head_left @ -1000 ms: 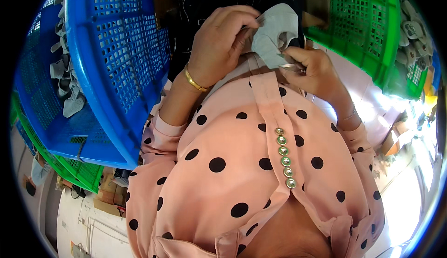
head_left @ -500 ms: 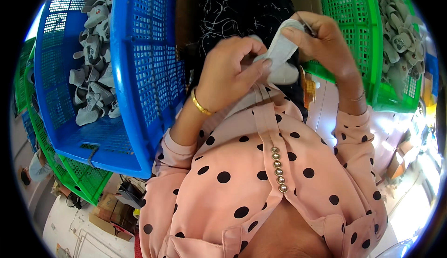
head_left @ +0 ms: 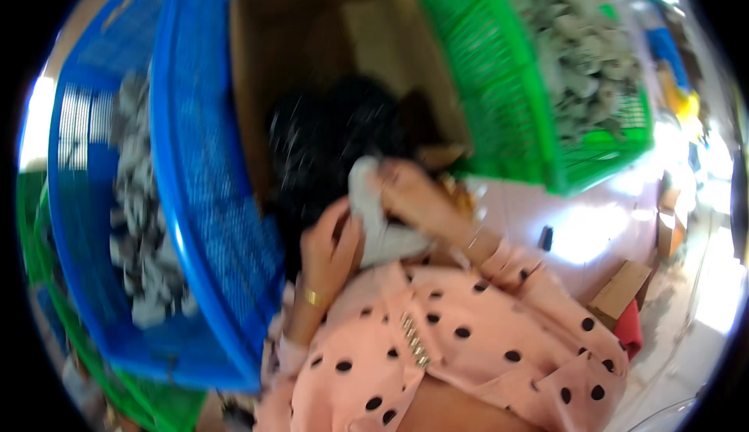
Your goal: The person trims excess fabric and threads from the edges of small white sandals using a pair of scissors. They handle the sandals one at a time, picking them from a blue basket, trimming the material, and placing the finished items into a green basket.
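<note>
A pale grey-white fabric piece that looks like a small shoe upper (head_left: 365,190) is held in front of my body, over my lap. My left hand (head_left: 331,241) is closed at its left edge, with thumb and fingers pinched together. On the other side, my right hand (head_left: 413,198) grips its upper part with bent fingers. Motion blurs both hands, and any tool in the right one cannot be made out. The lower end of the piece spreads close to my polka-dot shirt (head_left: 460,330).
At left stands a blue plastic crate (head_left: 168,198) with many grey shoe pieces (head_left: 144,206). A green crate (head_left: 507,88) at right holds more of them. Between them an open cardboard box (head_left: 257,57) lies beyond my dark-clad knees (head_left: 335,120), which carry loose white threads.
The view has tilted and shifted, showing more of the cardboard box. Both hands sit lower and further left in the picture. A dark metal tool showed in my right hand before.
</note>
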The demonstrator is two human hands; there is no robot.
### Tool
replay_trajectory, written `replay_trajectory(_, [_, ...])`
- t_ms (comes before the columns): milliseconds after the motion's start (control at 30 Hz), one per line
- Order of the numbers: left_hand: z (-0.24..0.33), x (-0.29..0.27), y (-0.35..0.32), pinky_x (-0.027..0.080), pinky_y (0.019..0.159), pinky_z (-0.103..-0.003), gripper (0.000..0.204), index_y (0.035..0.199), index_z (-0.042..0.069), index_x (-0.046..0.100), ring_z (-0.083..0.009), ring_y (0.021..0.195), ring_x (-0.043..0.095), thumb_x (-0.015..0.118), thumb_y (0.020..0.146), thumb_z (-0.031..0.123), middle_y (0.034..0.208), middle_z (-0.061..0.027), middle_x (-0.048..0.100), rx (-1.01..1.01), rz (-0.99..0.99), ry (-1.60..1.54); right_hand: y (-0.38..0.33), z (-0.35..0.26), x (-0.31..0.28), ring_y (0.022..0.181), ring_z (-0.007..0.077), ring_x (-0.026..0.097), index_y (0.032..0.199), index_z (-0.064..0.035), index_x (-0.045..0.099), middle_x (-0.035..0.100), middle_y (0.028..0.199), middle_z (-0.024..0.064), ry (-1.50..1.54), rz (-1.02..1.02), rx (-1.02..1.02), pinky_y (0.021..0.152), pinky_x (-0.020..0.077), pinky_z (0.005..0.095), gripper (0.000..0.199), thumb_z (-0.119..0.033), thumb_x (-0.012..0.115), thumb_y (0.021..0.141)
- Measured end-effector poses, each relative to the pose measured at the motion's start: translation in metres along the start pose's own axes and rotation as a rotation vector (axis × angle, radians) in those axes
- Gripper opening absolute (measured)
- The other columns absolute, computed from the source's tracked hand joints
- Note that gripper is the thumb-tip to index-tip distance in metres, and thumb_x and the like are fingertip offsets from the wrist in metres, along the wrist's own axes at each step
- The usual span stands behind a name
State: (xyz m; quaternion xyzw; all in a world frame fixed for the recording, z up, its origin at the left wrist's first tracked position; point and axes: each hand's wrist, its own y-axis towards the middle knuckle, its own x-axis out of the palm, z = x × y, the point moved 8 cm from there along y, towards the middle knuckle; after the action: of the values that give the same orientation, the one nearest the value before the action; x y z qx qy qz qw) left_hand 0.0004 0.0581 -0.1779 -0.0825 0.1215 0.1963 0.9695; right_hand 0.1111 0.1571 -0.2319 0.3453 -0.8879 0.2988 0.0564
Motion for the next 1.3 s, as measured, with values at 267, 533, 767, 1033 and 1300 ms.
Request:
replay_trajectory(267, [0.003,0.024,0.006,0.052,0.064,-0.032,0.016,0.1,-0.003,0.064,-0.027,0.071,0.069,0.056,0.095,0.011,0.08,-0.0206,0.067,0.151,-0.101,0.279,-0.022,-0.012,-0.012,0.053,0.0054,0.045,0.094,0.0009,0.061,0.053,0.062,-0.0011,-0.239,-0.039,-0.02,0.047,0.0374,0.0253,0.029,-0.028,0.06,0.097])
replay_trajectory(533, [0.008,0.018,0.0,0.053,0.071,-0.034,0.014,0.099,-0.002,0.064,-0.0268,0.078,0.068,0.06,0.092,0.009,0.084,-0.0167,0.068,0.032,0.036,-0.005,-0.028,-0.019,-0.013,0.052,0.0066,0.046,0.093,0.0035,0.061,0.053,0.061,0.002,-0.306,0.035,-0.077,0.048,0.0386,0.0266,0.033,-0.029,0.059,0.098])
replay_trajectory(767, [0.025,0.017,0.009,0.053,0.084,-0.044,0.01,0.093,-0.002,0.065,-0.0404,0.09,0.066,0.063,0.087,0.006,0.089,-0.0226,0.067,0.24,-0.018,0.312,-0.032,-0.055,-0.006,0.061,0.0311,0.062,0.096,0.0017,0.062,0.062,0.071,0.0214,-0.79,0.114,-0.397,0.059,0.0483,0.0414,0.034,-0.032,0.059,0.093])
replay_trajectory(1033, [-0.034,0.015,0.012,0.049,0.068,-0.026,0.014,0.102,0.001,0.064,-0.0152,0.074,0.063,0.058,0.094,0.01,0.088,-0.0097,0.068,-0.058,-0.126,-0.143,-0.014,-0.024,-0.022,0.057,0.0077,0.053,0.091,0.0025,0.062,0.057,0.062,0.004,-0.585,0.101,-0.052,0.052,0.0456,0.0292,0.033,-0.03,0.06,0.097])
replay_trajectory(1300, [-0.038,0.022,0.002,0.044,0.064,-0.018,0.025,0.104,0.001,0.067,-0.0034,0.073,0.053,0.076,0.083,0.011,0.089,-0.0007,0.066,-0.201,-0.146,-0.229,-0.017,-0.045,-0.01,0.055,0.0228,0.061,0.092,-0.0001,0.056,0.062,0.065,0.0115,-1.067,0.062,-0.404,0.052,0.0469,0.0304,0.04,-0.04,0.059,0.096])
